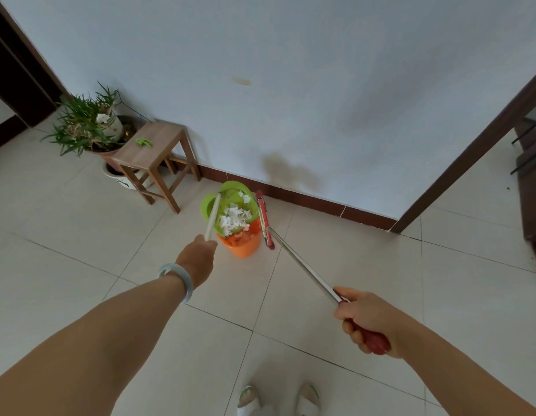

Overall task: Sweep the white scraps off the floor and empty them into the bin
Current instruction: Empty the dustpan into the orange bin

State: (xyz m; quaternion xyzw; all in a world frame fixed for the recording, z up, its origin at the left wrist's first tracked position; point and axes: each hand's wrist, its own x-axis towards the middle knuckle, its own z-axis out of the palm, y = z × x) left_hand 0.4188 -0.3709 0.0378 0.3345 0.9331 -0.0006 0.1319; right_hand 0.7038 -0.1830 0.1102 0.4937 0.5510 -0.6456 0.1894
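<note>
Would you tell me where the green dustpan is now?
Mid head view, the green dustpan is tilted over the orange bin, held by the left hand, broom head at its right.

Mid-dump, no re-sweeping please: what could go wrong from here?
1. The white scraps lie heaped at the lip of the green plastic dustpan, which looks at least as wide as the orange plastic bin; some may spill onto the tiled floor.
2. The red-headed broom rests right beside the bin; a nudge from the right hand holding it could tip the bin.
</note>
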